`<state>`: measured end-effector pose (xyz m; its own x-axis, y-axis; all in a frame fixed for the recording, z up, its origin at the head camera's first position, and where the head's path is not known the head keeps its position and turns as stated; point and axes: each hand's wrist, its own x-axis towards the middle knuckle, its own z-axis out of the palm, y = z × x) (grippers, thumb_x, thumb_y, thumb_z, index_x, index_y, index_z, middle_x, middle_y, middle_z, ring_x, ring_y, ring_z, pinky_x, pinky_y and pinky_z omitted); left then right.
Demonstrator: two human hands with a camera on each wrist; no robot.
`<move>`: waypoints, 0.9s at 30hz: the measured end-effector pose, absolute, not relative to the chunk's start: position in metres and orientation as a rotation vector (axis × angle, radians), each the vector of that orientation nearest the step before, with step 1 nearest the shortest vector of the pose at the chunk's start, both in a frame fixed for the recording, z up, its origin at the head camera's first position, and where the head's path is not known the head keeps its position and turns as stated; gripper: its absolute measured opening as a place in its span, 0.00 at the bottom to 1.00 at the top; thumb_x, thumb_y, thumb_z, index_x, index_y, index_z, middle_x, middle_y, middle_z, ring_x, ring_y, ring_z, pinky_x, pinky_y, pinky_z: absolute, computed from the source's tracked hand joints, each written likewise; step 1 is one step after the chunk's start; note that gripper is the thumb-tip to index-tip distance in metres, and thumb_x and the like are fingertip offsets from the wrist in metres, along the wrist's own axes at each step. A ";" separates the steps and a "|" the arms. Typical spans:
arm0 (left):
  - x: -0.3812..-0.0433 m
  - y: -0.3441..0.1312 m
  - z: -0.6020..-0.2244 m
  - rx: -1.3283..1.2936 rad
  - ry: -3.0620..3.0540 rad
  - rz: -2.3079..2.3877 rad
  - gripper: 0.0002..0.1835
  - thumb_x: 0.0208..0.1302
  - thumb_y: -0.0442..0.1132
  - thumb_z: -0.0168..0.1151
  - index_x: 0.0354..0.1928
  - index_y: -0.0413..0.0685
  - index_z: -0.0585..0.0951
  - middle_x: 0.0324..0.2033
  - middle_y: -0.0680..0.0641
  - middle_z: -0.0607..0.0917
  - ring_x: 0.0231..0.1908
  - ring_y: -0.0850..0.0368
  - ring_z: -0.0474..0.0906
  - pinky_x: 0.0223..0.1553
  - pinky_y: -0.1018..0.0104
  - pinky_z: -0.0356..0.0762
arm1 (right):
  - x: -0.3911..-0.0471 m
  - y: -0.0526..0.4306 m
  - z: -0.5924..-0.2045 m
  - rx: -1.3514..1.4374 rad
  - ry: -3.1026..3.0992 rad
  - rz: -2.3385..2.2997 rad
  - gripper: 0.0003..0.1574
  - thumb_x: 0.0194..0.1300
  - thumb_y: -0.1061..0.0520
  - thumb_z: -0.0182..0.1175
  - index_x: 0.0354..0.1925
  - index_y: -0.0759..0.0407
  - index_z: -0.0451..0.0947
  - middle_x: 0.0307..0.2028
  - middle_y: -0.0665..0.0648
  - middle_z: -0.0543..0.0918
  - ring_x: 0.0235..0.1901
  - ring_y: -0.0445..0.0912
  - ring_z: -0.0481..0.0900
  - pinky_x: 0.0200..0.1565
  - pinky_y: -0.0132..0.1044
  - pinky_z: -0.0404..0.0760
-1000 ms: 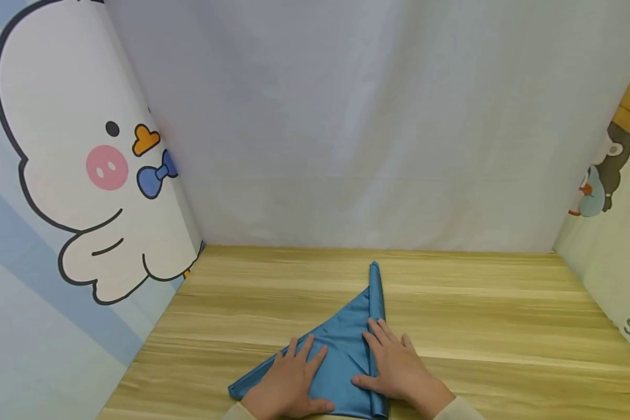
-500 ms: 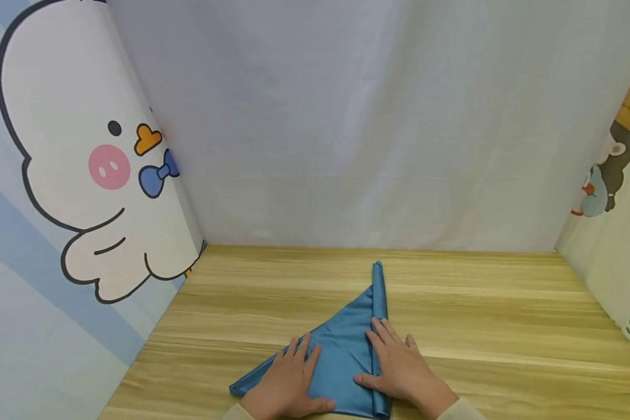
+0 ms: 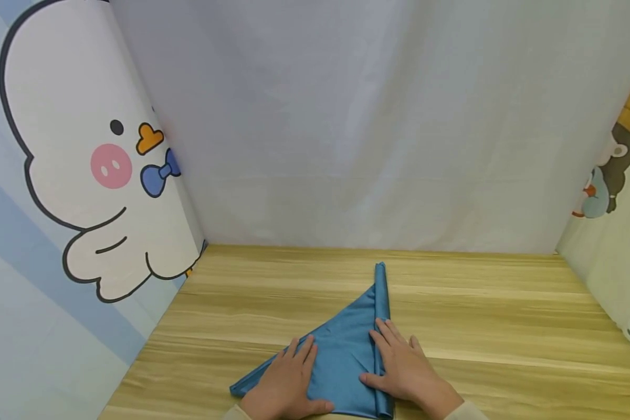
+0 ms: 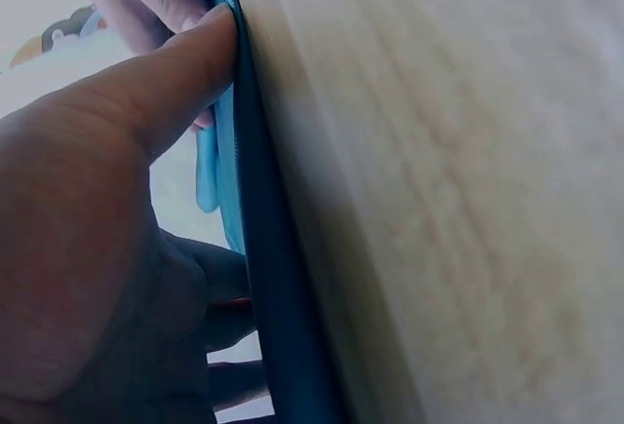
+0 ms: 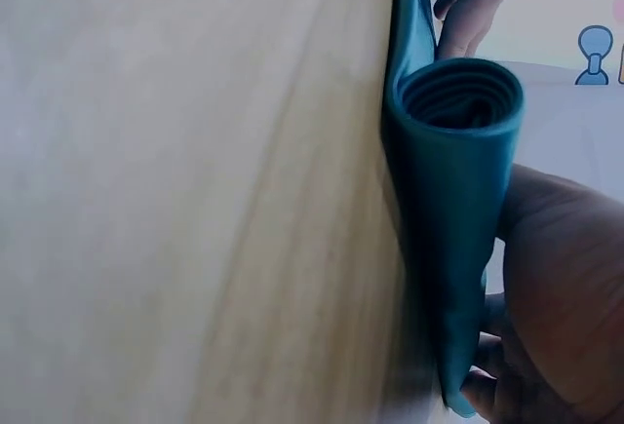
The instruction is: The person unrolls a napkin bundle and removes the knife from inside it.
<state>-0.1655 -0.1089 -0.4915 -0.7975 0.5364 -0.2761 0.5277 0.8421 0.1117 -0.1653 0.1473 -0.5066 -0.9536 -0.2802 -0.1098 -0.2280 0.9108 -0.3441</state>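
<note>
A shiny blue cloth (image 3: 343, 373) lies on the wooden table, its left part flat with a slanting far edge. Its right side is wound into a narrow roll (image 3: 381, 297), and the right wrist view shows the spiral layers at the roll's near end (image 5: 463, 97). My left hand (image 3: 286, 379) rests on the flat part with fingers spread, the thumb near the front edge. My right hand (image 3: 406, 367) lies over the roll, fingertips on top and thumb (image 3: 370, 380) on the flat cloth just left of it. Part of the roll is hidden beneath this hand.
The wooden table (image 3: 504, 326) extends around the cloth. A plain pale curtain (image 3: 346, 146) hangs at its back edge. Printed panels with cartoon figures stand at the left (image 3: 73, 175) and right (image 3: 609, 245).
The roll and my right hand have shifted slightly to the right. The flat cloth between my hands looks smoother, with fainter creases. My left hand stays nearly in place.
</note>
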 end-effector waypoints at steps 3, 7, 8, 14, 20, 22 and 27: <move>-0.166 -0.109 -0.491 0.805 2.720 0.043 0.59 0.50 0.80 0.50 0.73 0.44 0.59 0.73 0.43 0.56 0.71 0.39 0.52 0.63 0.43 0.61 | -0.165 0.148 -0.506 -0.383 2.921 -0.492 0.60 0.53 0.23 0.60 0.72 0.56 0.60 0.74 0.57 0.52 0.73 0.55 0.46 0.62 0.69 0.51; -0.166 -0.110 -0.491 0.805 2.718 0.038 0.60 0.49 0.81 0.50 0.73 0.44 0.58 0.73 0.44 0.56 0.71 0.39 0.52 0.63 0.42 0.61 | -0.164 0.148 -0.505 -0.380 2.922 -0.507 0.58 0.54 0.25 0.61 0.71 0.56 0.61 0.74 0.58 0.53 0.73 0.55 0.46 0.61 0.70 0.52; -0.166 -0.110 -0.491 0.805 2.719 0.039 0.60 0.49 0.81 0.50 0.73 0.44 0.58 0.73 0.44 0.55 0.71 0.39 0.52 0.63 0.42 0.61 | -0.164 0.148 -0.504 -0.380 2.922 -0.510 0.58 0.54 0.25 0.61 0.71 0.56 0.61 0.74 0.58 0.53 0.73 0.55 0.46 0.61 0.70 0.52; -0.167 -0.111 -0.491 0.799 2.717 0.033 0.60 0.48 0.82 0.50 0.73 0.45 0.58 0.73 0.44 0.55 0.71 0.40 0.52 0.63 0.43 0.61 | -0.163 0.149 -0.503 -0.385 2.924 -0.510 0.57 0.54 0.27 0.62 0.71 0.57 0.61 0.73 0.58 0.54 0.73 0.55 0.47 0.61 0.70 0.53; -0.166 -0.111 -0.491 0.798 2.720 0.042 0.61 0.47 0.81 0.51 0.73 0.43 0.58 0.73 0.44 0.55 0.71 0.40 0.51 0.62 0.42 0.61 | -0.163 0.149 -0.502 -0.381 2.931 -0.498 0.56 0.54 0.28 0.63 0.71 0.57 0.61 0.73 0.58 0.55 0.73 0.55 0.47 0.61 0.70 0.54; -0.166 -0.111 -0.491 0.801 2.725 0.041 0.61 0.47 0.82 0.50 0.73 0.43 0.58 0.73 0.43 0.55 0.71 0.40 0.51 0.62 0.42 0.61 | -0.163 0.149 -0.502 -0.376 2.934 -0.500 0.56 0.54 0.29 0.63 0.71 0.57 0.62 0.73 0.58 0.55 0.73 0.55 0.48 0.61 0.70 0.53; -0.165 -0.111 -0.490 0.812 2.739 0.016 0.61 0.47 0.82 0.50 0.73 0.44 0.59 0.73 0.44 0.56 0.70 0.40 0.53 0.63 0.43 0.62 | -0.161 0.150 -0.501 -0.358 2.940 -0.498 0.56 0.54 0.29 0.64 0.71 0.56 0.61 0.73 0.58 0.54 0.73 0.54 0.48 0.61 0.70 0.52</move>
<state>-0.1651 -0.1112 -0.4905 -0.8012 0.5358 -0.2664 0.5327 0.8415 0.0901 -0.1613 0.1496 -0.5012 -0.9622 -0.2548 -0.0956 -0.2091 0.9170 -0.3398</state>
